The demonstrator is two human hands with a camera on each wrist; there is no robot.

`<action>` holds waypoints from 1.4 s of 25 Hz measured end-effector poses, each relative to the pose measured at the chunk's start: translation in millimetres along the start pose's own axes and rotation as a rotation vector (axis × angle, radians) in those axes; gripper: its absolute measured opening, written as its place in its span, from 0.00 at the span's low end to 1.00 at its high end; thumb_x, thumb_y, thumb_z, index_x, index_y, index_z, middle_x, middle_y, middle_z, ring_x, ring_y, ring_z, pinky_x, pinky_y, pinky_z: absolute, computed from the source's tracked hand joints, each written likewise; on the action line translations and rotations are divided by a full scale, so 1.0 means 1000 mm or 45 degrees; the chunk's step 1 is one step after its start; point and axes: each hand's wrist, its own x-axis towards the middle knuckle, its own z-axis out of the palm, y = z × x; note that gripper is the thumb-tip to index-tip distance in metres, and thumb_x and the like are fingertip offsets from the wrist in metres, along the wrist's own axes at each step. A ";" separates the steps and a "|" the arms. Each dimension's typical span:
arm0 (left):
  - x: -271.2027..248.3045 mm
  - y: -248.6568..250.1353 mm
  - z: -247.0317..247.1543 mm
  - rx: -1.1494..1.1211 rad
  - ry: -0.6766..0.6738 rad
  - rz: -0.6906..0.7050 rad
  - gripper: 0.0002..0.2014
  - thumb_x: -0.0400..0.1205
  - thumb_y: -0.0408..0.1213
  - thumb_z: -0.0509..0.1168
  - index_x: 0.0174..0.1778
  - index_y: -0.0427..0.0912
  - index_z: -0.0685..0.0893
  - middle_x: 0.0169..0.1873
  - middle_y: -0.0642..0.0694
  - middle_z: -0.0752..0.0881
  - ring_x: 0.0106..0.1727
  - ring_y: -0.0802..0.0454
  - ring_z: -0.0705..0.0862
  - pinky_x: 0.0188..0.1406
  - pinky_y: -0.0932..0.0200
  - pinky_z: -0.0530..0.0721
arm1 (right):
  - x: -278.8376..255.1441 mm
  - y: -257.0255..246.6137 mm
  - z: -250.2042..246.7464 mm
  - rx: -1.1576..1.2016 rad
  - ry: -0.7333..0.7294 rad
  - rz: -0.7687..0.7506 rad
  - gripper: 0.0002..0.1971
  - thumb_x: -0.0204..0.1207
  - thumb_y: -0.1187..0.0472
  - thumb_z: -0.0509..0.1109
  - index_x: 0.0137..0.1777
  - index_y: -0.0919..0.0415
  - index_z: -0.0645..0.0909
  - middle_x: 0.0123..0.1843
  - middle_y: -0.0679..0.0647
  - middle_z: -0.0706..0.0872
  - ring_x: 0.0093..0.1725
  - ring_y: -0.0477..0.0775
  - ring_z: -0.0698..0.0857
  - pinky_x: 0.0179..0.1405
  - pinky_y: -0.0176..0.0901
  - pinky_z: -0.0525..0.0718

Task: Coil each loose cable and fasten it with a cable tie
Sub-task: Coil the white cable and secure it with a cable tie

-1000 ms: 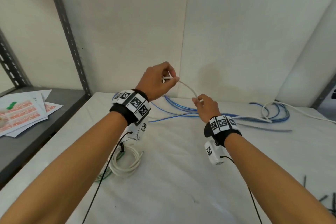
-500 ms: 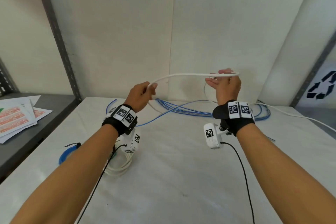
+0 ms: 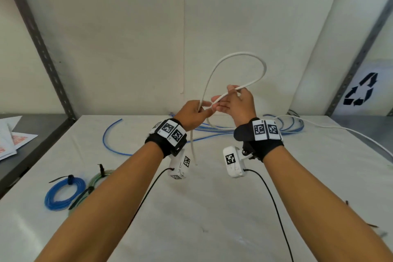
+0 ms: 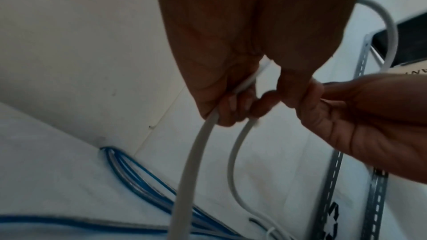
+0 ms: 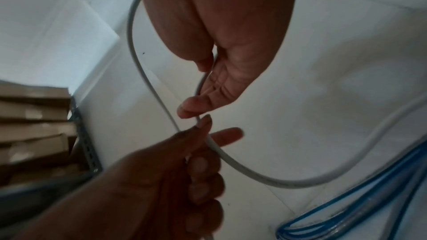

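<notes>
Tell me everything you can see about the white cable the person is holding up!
The white cable is smooth, round and looks like bendy plastic. It arches into one tall loop in the air in front of the wall. The left hand grips it where the loop closes, and the right hand pinches the returning strand. One end hangs below the left hand; the rest trails right along the white table, past the loose blue cable.
</notes>
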 end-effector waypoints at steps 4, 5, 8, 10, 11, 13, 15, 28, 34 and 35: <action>0.010 0.005 0.014 0.089 0.016 0.053 0.20 0.89 0.48 0.60 0.35 0.45 0.89 0.21 0.53 0.76 0.25 0.61 0.75 0.34 0.58 0.72 | 0.004 0.011 -0.033 -0.059 -0.018 0.048 0.05 0.87 0.63 0.65 0.55 0.65 0.80 0.45 0.60 0.90 0.33 0.51 0.87 0.31 0.37 0.83; 0.015 0.006 0.013 -0.013 0.111 -0.004 0.22 0.90 0.48 0.60 0.32 0.46 0.86 0.19 0.54 0.73 0.21 0.63 0.72 0.29 0.60 0.71 | 0.006 0.020 -0.048 -0.228 -0.036 0.018 0.03 0.85 0.64 0.69 0.54 0.63 0.83 0.46 0.56 0.89 0.35 0.48 0.85 0.32 0.36 0.81; 0.026 0.014 0.007 -0.711 0.269 -0.244 0.23 0.90 0.50 0.58 0.30 0.44 0.76 0.13 0.56 0.65 0.14 0.59 0.63 0.17 0.65 0.62 | 0.007 0.053 -0.085 -0.939 -0.257 -0.029 0.15 0.76 0.53 0.79 0.60 0.57 0.87 0.57 0.54 0.88 0.51 0.46 0.86 0.49 0.39 0.79; 0.028 0.020 0.002 -1.066 0.231 -0.329 0.23 0.91 0.50 0.56 0.30 0.45 0.71 0.14 0.55 0.60 0.15 0.59 0.59 0.16 0.66 0.55 | 0.008 0.072 -0.099 -1.226 -0.385 0.020 0.21 0.74 0.52 0.81 0.65 0.56 0.85 0.64 0.56 0.84 0.55 0.53 0.86 0.55 0.41 0.79; 0.028 0.021 0.000 -1.166 0.203 -0.349 0.23 0.91 0.50 0.54 0.31 0.46 0.69 0.15 0.55 0.58 0.15 0.59 0.58 0.17 0.65 0.53 | 0.012 0.079 -0.105 -1.325 -0.332 -0.010 0.21 0.75 0.54 0.80 0.66 0.58 0.84 0.65 0.59 0.83 0.56 0.57 0.85 0.55 0.39 0.77; 0.025 0.017 -0.004 -1.275 0.192 -0.380 0.23 0.92 0.50 0.52 0.30 0.47 0.68 0.15 0.55 0.57 0.15 0.59 0.57 0.17 0.65 0.53 | 0.024 0.082 -0.124 -1.480 0.002 -0.033 0.15 0.81 0.56 0.74 0.64 0.62 0.84 0.66 0.66 0.82 0.62 0.64 0.83 0.56 0.42 0.75; 0.024 0.005 -0.014 -1.358 0.236 -0.407 0.23 0.92 0.50 0.51 0.30 0.48 0.67 0.15 0.55 0.57 0.15 0.59 0.58 0.16 0.66 0.54 | 0.034 0.076 -0.151 -1.512 0.310 0.148 0.17 0.85 0.52 0.67 0.62 0.66 0.84 0.64 0.70 0.84 0.63 0.69 0.82 0.57 0.49 0.77; 0.013 -0.025 0.010 -1.306 0.485 -0.504 0.19 0.91 0.46 0.57 0.33 0.45 0.71 0.18 0.55 0.70 0.17 0.59 0.62 0.16 0.64 0.58 | 0.032 -0.010 -0.127 -0.925 0.607 -0.853 0.12 0.88 0.59 0.61 0.61 0.66 0.81 0.51 0.53 0.87 0.47 0.51 0.84 0.48 0.34 0.79; 0.006 -0.007 0.000 -1.141 0.437 -0.418 0.20 0.91 0.47 0.59 0.34 0.42 0.76 0.23 0.51 0.64 0.21 0.56 0.62 0.18 0.64 0.60 | 0.021 -0.048 -0.071 -0.535 0.192 -0.809 0.08 0.90 0.60 0.58 0.56 0.56 0.78 0.55 0.48 0.88 0.60 0.50 0.90 0.61 0.51 0.88; 0.002 -0.004 -0.003 -1.116 0.436 -0.406 0.19 0.91 0.47 0.59 0.35 0.42 0.77 0.22 0.51 0.64 0.21 0.56 0.62 0.19 0.64 0.60 | 0.019 -0.056 -0.061 -0.473 0.148 -0.799 0.07 0.90 0.62 0.58 0.55 0.57 0.78 0.54 0.48 0.88 0.61 0.50 0.90 0.62 0.50 0.88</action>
